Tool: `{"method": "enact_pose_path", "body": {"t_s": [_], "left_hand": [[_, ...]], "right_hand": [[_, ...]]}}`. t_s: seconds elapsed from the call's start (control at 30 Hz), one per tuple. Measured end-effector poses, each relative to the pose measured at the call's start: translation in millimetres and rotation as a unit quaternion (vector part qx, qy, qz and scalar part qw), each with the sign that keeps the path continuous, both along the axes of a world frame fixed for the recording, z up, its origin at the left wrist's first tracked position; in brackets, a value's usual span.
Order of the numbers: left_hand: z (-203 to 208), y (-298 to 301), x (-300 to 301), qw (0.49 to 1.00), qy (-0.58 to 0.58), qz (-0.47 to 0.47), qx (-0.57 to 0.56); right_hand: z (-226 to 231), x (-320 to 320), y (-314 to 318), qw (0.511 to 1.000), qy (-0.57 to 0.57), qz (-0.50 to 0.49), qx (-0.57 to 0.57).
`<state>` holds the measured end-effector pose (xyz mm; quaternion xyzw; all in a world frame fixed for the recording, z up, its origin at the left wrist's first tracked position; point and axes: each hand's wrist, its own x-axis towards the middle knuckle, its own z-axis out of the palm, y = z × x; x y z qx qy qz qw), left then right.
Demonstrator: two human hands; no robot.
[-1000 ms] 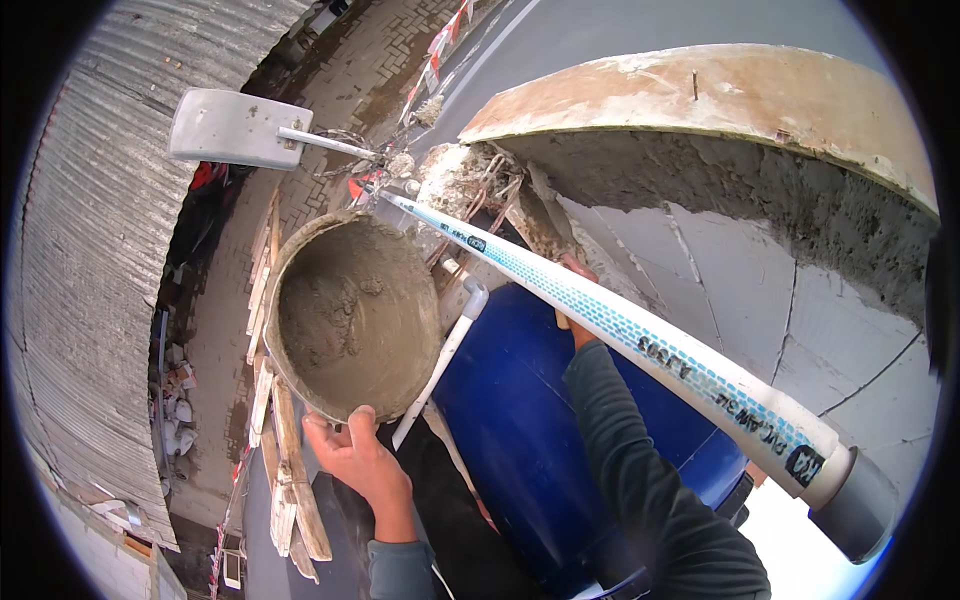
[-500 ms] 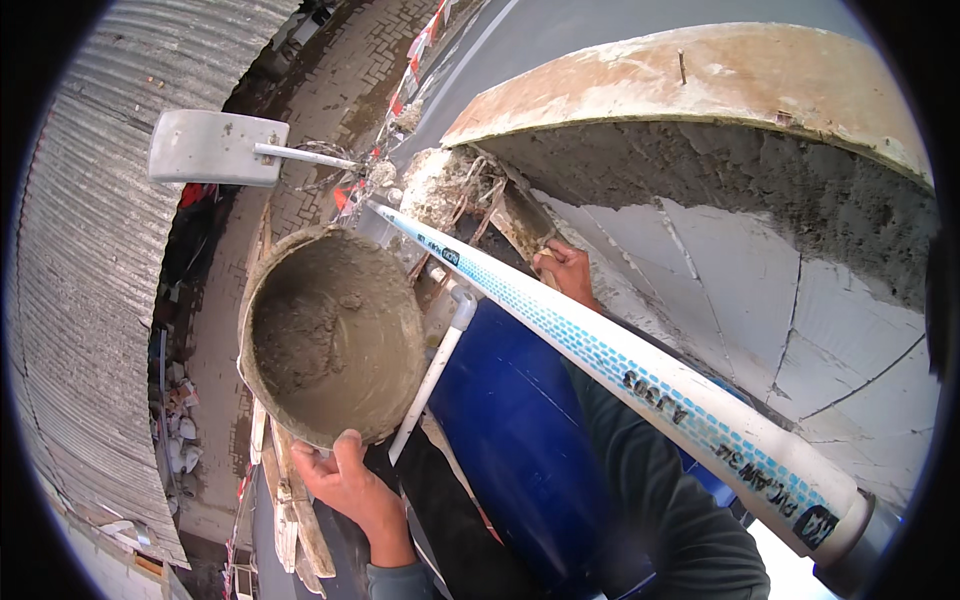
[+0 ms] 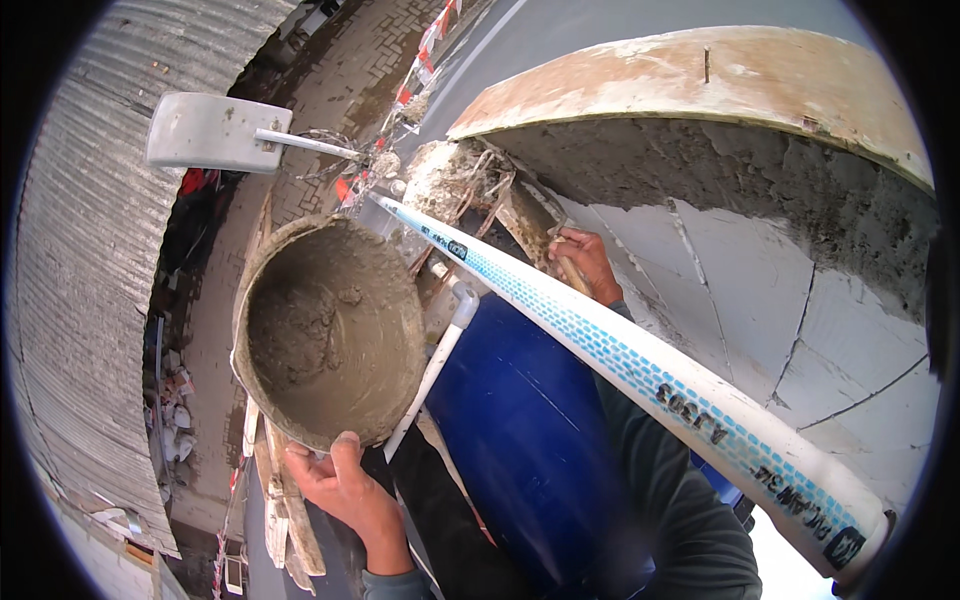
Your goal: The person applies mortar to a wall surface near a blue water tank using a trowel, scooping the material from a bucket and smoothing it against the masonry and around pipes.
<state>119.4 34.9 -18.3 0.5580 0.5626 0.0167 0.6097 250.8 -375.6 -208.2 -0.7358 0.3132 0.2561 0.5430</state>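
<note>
On the left a round bucket (image 3: 405,285) stands tilted toward me, its inside coated with wet grey mortar (image 3: 290,335). My left hand (image 3: 350,492) is closed on its near rim, thumb over the edge. Beyond the white pipe, my right hand (image 3: 588,262) is wrapped round the handle of a plastering trowel (image 3: 525,222). The trowel's flat, mortar-smeared blade points away from me, beside the wall. Part of the handle is hidden by my fingers.
A long white pipe (image 3: 600,350) crosses diagonally between my hands. A thinner pipe with an elbow (image 3: 462,305) stands by the bucket. Blue clothing or sheet (image 3: 520,430) lies below. A white block wall (image 3: 750,310) with wet mortar under a curved board (image 3: 690,80) is at right. Wood strips (image 3: 290,520) lie lower left.
My right hand and the trowel have shifted slightly to the right, and more of the blade shows. The long pipe's near end appears lower and farther right. My left hand stays on the rim.
</note>
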Motion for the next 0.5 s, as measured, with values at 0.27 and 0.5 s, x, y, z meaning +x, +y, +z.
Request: {"method": "enact_pose_path", "body": {"t_s": [0.27, 0.5], "left_hand": [[3, -2, 2, 1.000, 0.011, -0.003, -0.002], [0, 0, -5, 1.000, 0.011, -0.023, 0.015]], "right_hand": [[-4, 5, -6, 0.999, 0.028, 0.040, -0.003], [-16, 12, 13, 0.995, 0.023, 0.075, -0.068]]}}
